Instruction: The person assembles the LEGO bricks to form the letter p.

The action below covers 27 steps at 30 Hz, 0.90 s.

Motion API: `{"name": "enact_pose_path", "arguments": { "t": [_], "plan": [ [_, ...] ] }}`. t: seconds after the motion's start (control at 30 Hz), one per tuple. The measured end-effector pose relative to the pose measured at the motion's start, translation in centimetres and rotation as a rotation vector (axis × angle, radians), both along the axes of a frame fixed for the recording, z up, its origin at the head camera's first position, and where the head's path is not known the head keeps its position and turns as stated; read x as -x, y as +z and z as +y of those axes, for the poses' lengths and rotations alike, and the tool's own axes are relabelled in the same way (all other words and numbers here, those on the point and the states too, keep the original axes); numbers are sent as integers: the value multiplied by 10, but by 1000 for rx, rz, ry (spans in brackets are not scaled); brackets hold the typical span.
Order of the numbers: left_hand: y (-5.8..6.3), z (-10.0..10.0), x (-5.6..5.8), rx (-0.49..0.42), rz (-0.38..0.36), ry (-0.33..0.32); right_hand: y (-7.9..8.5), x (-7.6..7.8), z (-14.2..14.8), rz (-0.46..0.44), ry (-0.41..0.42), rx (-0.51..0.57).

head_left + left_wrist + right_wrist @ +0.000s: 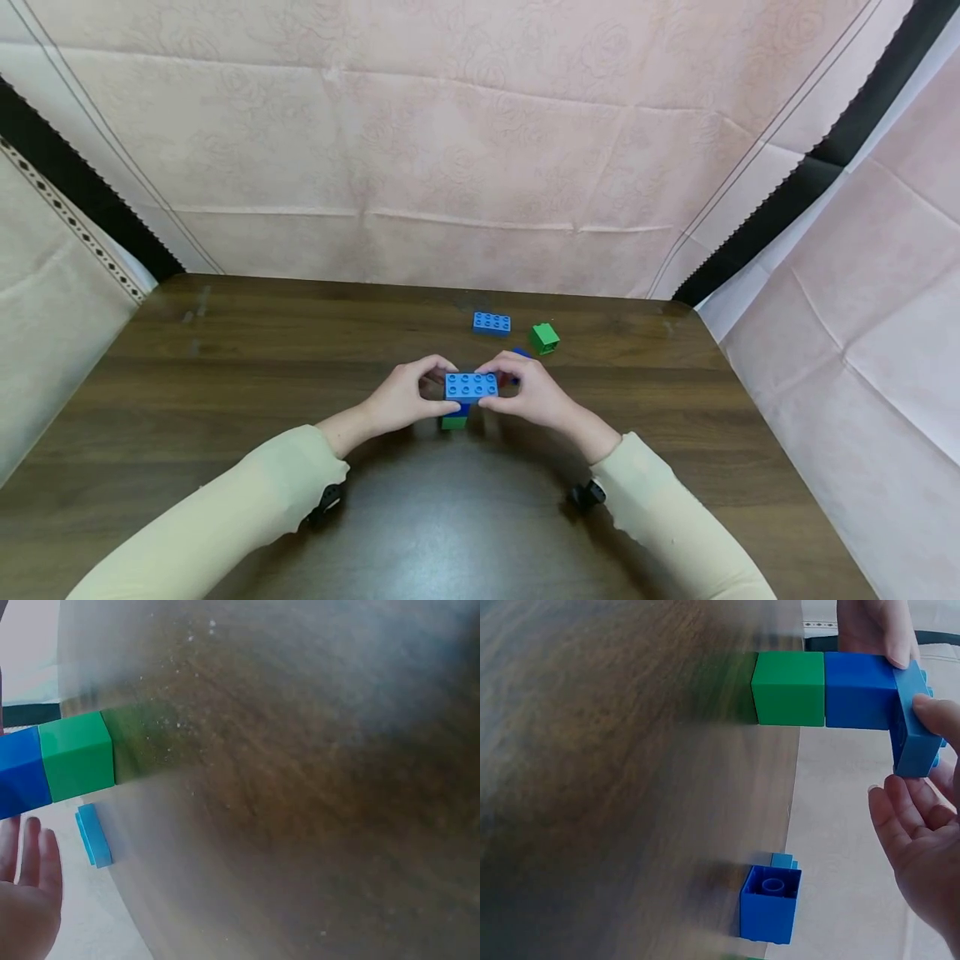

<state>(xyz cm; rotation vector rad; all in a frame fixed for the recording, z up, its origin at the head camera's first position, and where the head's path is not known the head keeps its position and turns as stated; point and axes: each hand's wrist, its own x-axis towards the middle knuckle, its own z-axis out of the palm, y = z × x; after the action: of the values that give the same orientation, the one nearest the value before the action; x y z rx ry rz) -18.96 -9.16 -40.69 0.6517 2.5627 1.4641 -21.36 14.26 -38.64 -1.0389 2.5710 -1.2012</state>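
Between my hands is a light blue brick [471,387] with studs on top. My left hand [405,396] pinches its left end with thumb and fingers, and my right hand [534,390] pinches its right end. Under it a dark blue brick [860,690] stands on a green brick [788,688], forming an upright stack on the table. The light blue brick is level against the top of the dark blue one and overhangs it on the right. In the left wrist view, the left hand's fingers [30,855] appear beside the stack.
Farther back on the brown table [300,350] lie another light blue brick [491,323] and a green brick [544,337]. A second dark blue brick [769,907], its hollow underside showing, lies near the right hand. Pale cloth [480,167] hangs behind the table.
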Motion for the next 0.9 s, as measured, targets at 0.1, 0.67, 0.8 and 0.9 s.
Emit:
{"name": "enact_pose_path", "arguments": {
  "t": [0.1,0.67,0.8,0.9],
  "plan": [
    [0,0,0,-23,-1,-19,0,0,2,2,17,3],
    [-4,-1,1,-58,-37,3,6,27,48,-145,-218,204],
    [-5,-1,2,-56,-38,2,-5,37,54,-200,-253,198],
    [-6,-1,2,-59,-42,0,-14,42,57,-241,-272,141]
  ]
}}
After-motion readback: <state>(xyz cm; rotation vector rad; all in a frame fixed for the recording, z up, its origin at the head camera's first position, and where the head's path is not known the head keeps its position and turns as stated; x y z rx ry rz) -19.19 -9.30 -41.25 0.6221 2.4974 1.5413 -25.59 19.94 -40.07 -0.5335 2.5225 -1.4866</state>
